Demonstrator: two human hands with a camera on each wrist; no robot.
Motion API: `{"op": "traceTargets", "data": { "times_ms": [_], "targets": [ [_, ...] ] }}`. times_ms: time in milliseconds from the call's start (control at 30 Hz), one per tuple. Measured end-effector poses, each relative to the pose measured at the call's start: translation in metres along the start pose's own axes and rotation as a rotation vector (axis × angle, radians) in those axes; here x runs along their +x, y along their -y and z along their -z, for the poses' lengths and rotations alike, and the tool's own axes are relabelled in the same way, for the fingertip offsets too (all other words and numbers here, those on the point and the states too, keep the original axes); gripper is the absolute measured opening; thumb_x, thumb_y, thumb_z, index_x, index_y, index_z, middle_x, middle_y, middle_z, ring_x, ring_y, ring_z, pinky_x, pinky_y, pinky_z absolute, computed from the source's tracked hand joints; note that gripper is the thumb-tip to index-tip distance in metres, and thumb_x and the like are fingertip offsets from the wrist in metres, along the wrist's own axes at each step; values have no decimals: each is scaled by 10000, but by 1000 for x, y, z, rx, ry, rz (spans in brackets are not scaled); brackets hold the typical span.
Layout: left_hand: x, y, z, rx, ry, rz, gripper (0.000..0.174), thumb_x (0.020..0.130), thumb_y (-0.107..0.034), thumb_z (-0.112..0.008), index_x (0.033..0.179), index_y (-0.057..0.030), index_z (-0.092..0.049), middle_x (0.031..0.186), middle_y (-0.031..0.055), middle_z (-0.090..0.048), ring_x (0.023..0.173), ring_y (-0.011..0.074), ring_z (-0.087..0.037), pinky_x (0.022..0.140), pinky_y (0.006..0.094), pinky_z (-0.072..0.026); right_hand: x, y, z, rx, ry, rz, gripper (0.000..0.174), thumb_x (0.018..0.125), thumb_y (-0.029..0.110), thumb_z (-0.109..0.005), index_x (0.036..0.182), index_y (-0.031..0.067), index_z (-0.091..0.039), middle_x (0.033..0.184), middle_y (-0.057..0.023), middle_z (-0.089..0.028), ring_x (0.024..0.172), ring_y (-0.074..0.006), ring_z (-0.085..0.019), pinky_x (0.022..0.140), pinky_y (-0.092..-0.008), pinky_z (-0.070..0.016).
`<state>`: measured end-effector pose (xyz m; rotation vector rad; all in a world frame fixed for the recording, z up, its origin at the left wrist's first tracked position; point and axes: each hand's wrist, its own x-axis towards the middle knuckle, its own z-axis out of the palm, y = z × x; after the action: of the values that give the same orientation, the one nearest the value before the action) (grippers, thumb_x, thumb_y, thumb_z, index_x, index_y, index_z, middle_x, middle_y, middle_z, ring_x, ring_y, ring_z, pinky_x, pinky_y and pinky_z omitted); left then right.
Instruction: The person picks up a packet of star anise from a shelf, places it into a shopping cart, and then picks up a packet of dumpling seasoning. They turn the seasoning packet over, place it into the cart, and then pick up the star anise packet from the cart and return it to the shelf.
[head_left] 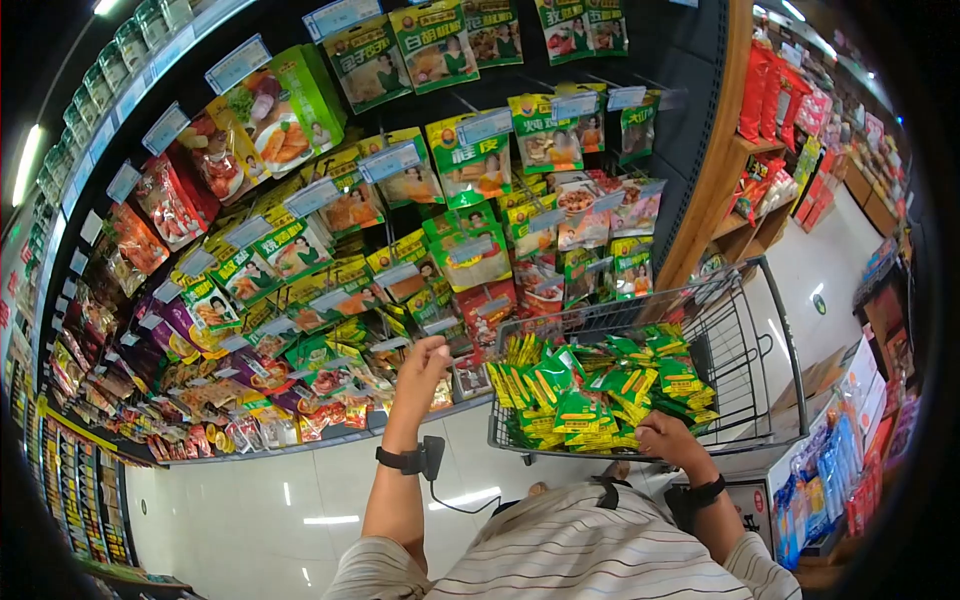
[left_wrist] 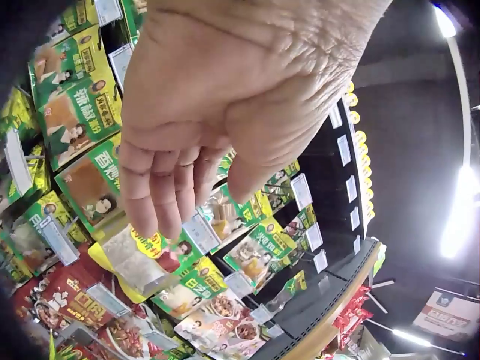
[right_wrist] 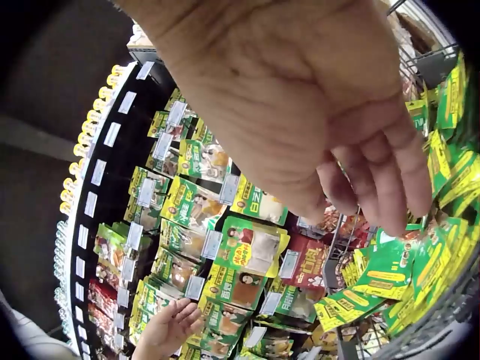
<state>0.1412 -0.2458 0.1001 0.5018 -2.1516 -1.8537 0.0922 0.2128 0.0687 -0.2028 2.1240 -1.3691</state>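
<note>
My left hand [head_left: 422,375] is raised in front of the hanging seasoning packets [head_left: 468,165], holding nothing. In the left wrist view its fingers [left_wrist: 169,196] hang loosely bent, overlapping several green-and-yellow packets on the rack. At the near side of the shopping cart [head_left: 786,345], my right hand [head_left: 668,438] hovers over a heap of small green-and-yellow packets [head_left: 580,412]. The right wrist view has the right fingers [right_wrist: 401,176] relaxed, their tips right at a green packet [right_wrist: 386,262] in the heap, with none gripped.
The dark shelf rack curves around the left, with price tags [head_left: 485,125] on its hooks and jars [head_left: 130,45] along the top. A wooden post [head_left: 705,165] ends the rack. Shelves with red bags [head_left: 765,95] stand beyond. White tiled floor [head_left: 330,500] lies below.
</note>
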Motion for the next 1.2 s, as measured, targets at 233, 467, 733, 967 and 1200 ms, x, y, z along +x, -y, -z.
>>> {"op": "traceTargets", "data": {
  "times_ms": [233,467,733,967,1200],
  "targets": [
    [-10,-18,18,0,-60,-14,398,982,-300,-584,1249,-6,-557,1136,95,-629,1008,202,-648,820,316,-532,16,18,-16,-37,34,71,238,929,212,-625,1022,-6,-611,821,-57,-644,732,-121,-630,659,-283,-521],
    [-64,-3,13,25,-139,111,407,979,-319,-574,1238,-5,-565,1115,110,-652,979,212,-664,804,322,-539,41,22,-20,-128,197,202,231,918,214,-622,995,-5,-620,837,-91,-656,750,-144,-641,691,-310,-518],
    [-139,-17,27,183,-119,363,440,961,-335,-586,1232,11,-576,1040,81,-658,941,179,-657,794,312,-516,75,31,-28,-191,334,315,271,916,254,-636,1026,7,-630,895,-127,-684,833,-214,-669,743,-343,-519],
    [-168,-37,47,477,-162,347,439,947,-324,-613,1224,16,-592,1017,145,-685,947,211,-660,825,326,-508,69,39,-36,-239,443,294,294,935,290,-619,1035,13,-620,962,-146,-701,873,-255,-677,784,-366,-520],
    [-159,-27,53,571,-132,272,432,953,-342,-613,1216,1,-595,976,111,-676,901,183,-649,781,310,-501,68,22,-22,-123,410,213,254,927,250,-626,1021,14,-617,915,-115,-690,830,-198,-666,736,-336,-519]
  ]
}}
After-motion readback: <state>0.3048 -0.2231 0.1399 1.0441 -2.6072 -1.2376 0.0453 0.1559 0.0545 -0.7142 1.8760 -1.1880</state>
